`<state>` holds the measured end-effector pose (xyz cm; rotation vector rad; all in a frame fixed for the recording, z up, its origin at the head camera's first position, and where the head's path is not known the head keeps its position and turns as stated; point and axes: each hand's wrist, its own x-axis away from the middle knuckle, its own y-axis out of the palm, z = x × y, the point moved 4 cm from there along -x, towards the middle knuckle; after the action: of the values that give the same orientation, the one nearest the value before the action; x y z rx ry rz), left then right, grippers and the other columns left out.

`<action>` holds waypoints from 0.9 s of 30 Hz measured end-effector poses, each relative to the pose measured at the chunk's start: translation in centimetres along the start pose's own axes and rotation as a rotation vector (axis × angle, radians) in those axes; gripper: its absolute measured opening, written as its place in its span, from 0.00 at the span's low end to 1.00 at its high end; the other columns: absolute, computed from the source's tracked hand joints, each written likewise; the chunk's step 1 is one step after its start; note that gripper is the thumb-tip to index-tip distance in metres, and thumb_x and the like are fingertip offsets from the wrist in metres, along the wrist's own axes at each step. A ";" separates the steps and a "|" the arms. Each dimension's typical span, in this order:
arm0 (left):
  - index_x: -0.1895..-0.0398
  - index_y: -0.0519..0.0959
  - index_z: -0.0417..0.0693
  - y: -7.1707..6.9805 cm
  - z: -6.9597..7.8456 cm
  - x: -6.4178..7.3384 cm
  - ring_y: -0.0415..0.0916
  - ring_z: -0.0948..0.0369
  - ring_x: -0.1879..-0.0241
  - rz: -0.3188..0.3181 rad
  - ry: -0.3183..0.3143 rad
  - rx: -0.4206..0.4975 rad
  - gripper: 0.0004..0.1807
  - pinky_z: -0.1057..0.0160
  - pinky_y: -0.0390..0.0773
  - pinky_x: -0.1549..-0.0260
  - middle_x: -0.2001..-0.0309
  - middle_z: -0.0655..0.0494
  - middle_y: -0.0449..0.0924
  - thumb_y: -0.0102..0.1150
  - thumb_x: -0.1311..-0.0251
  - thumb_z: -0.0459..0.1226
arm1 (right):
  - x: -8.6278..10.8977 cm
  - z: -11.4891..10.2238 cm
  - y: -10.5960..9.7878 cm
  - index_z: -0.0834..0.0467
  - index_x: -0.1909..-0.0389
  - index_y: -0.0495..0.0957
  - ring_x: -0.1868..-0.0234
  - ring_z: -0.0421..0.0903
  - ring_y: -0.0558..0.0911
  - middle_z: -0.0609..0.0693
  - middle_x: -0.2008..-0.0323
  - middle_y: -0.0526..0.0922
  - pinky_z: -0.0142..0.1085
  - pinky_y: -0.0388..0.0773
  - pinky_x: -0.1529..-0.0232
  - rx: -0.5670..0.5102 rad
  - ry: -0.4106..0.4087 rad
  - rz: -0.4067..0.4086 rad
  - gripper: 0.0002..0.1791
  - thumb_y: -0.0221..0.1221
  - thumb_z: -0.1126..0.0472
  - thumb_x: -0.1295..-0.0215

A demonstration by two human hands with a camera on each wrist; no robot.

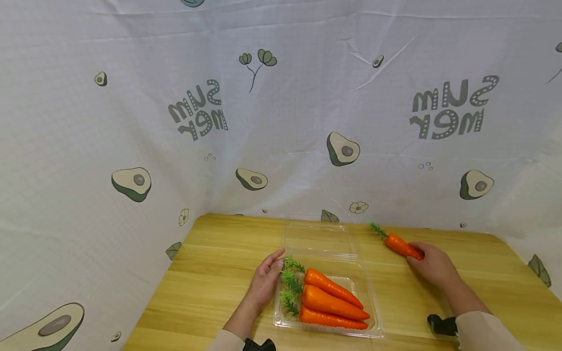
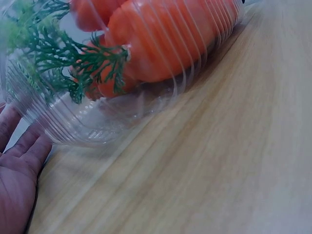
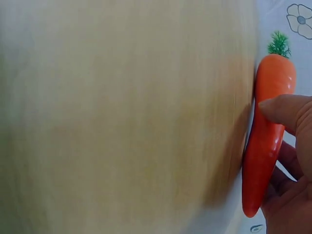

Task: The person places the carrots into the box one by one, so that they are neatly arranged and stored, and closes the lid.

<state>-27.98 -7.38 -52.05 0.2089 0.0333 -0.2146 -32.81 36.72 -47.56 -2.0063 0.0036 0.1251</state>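
Observation:
A clear plastic clamshell box (image 1: 322, 327) lies with its lid (image 1: 320, 239) folded back, and several orange carrots (image 1: 335, 302) with green leafy tops lie inside. My left hand (image 1: 265, 282) rests against the box's left side, by the leafy tops; in the left wrist view its fingers (image 2: 36, 151) look fairly straight along the ribbed wall. Off to the right of the box, my right hand (image 1: 434, 265) grips another carrot (image 1: 400, 245) near its tapered end, its leafy top pointing to the back left. The right wrist view shows the thumb (image 3: 280, 109) pressed on this carrot (image 3: 261, 151).
Everything lies on a wood-grain table (image 1: 210, 273). A white cloth (image 1: 285, 122) printed with avocados hangs close behind the table's back edge and along its sides. Black straps (image 1: 442, 325) sit at both wrists.

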 end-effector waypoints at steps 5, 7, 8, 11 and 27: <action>0.23 0.60 0.35 0.1 0.1 0.0 0.70 0.72 0.57 -0.005 -0.001 -0.005 0.28 0.74 0.72 0.56 0.52 0.64 0.76 0.46 0.20 0.39 | 0.1 -0.2 -0.2 0.75 0.39 0.72 0.48 0.74 0.76 0.79 0.44 0.76 0.68 0.73 0.46 0.012 0.009 -0.010 0.28 0.63 0.60 0.34; 0.23 0.60 0.35 0.1 0.1 0.1 0.70 0.72 0.57 -0.004 -0.001 -0.005 0.28 0.74 0.72 0.56 0.50 0.62 0.77 0.45 0.20 0.39 | 0.1 -0.2 -0.1 0.75 0.39 0.72 0.48 0.74 0.77 0.79 0.45 0.76 0.68 0.73 0.46 0.020 0.006 -0.011 0.28 0.63 0.60 0.34; 0.23 0.60 0.36 0.1 0.1 0.1 0.70 0.72 0.57 -0.003 -0.002 -0.006 0.28 0.74 0.72 0.56 0.50 0.61 0.77 0.45 0.20 0.39 | 0.1 -0.2 -0.1 0.75 0.39 0.72 0.48 0.74 0.77 0.78 0.45 0.77 0.67 0.73 0.46 0.024 0.002 -0.009 0.28 0.63 0.60 0.34; 0.23 0.60 0.35 0.1 0.1 0.1 0.72 0.72 0.56 -0.001 -0.001 0.001 0.28 0.74 0.73 0.55 0.45 0.56 0.78 0.46 0.20 0.39 | 0.1 -0.2 0.1 0.74 0.40 0.72 0.48 0.74 0.77 0.78 0.46 0.77 0.67 0.74 0.47 0.037 -0.010 -0.008 0.28 0.64 0.61 0.35; 0.24 0.61 0.35 0.0 -0.1 0.1 0.73 0.73 0.50 0.005 0.011 0.005 0.29 0.75 0.74 0.49 0.40 0.50 0.77 0.47 0.21 0.40 | 0.6 -1.6 0.3 0.71 0.37 0.71 0.52 0.66 0.78 0.75 0.44 0.77 0.64 0.76 0.49 -0.001 0.020 0.007 0.30 0.64 0.57 0.32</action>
<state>-27.84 -7.37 -52.11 0.2147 0.0431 -0.2088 -32.10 35.15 -47.23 -2.0088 0.0233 0.1102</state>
